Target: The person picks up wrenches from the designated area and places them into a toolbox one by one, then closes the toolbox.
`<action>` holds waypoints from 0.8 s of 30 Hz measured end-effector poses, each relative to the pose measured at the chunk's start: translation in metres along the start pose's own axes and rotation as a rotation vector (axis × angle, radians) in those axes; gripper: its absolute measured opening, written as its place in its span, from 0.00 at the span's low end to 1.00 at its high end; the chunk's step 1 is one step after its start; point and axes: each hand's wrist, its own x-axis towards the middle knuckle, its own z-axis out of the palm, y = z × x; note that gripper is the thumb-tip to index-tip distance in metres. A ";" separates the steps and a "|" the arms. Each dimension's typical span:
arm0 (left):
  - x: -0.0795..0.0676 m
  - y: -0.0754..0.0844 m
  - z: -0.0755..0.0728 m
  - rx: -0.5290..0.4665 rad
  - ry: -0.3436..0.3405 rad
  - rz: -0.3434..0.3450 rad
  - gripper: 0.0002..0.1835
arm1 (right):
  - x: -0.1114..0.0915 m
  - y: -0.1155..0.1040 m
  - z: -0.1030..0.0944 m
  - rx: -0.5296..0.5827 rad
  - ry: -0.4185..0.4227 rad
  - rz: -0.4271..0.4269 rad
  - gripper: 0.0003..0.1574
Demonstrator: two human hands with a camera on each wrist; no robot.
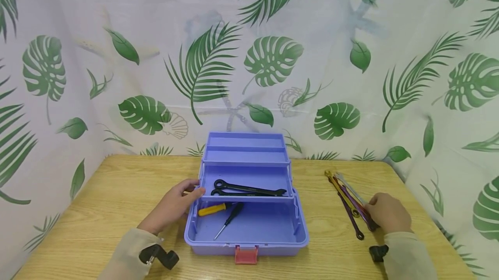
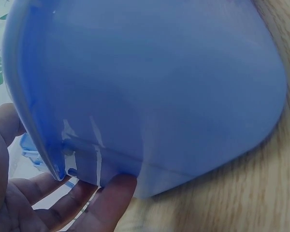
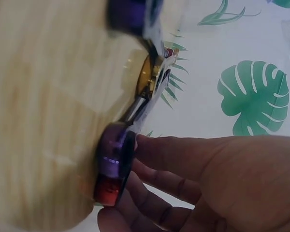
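Two grips
Left hand (image 1: 175, 204) held the box's (image 1: 269, 226) left edge; right hand (image 1: 390, 214) pinched wrenches (image 1: 345, 195) near the table's (image 1: 136, 180) right edge

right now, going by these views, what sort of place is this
Probably a small tabletop workspace set up indoors: a leaf-print backdrop hangs behind the wooden table, and an open blue toolbox sits on it.

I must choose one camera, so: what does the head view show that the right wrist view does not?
Only the head view: blue toolbox, two black wrenches, black-handled screwdriver, yellow-handled tool, left hand. Only right wrist view: the palm side of the right hand. Both: that hand, gold and purple wrenches, wooden tabletop, leaf-print backdrop.
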 end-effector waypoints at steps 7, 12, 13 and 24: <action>0.001 0.000 0.000 -0.005 0.001 0.003 0.31 | 0.001 0.001 0.001 -0.011 -0.008 -0.018 0.20; 0.000 0.000 0.000 -0.006 0.005 0.004 0.30 | 0.001 -0.001 0.002 0.004 -0.009 -0.057 0.14; 0.000 0.000 0.000 -0.006 0.005 0.005 0.30 | 0.001 -0.001 0.002 0.006 -0.006 -0.056 0.13; 0.001 0.000 -0.001 -0.006 0.004 -0.003 0.30 | 0.001 -0.002 0.004 0.009 0.013 -0.035 0.14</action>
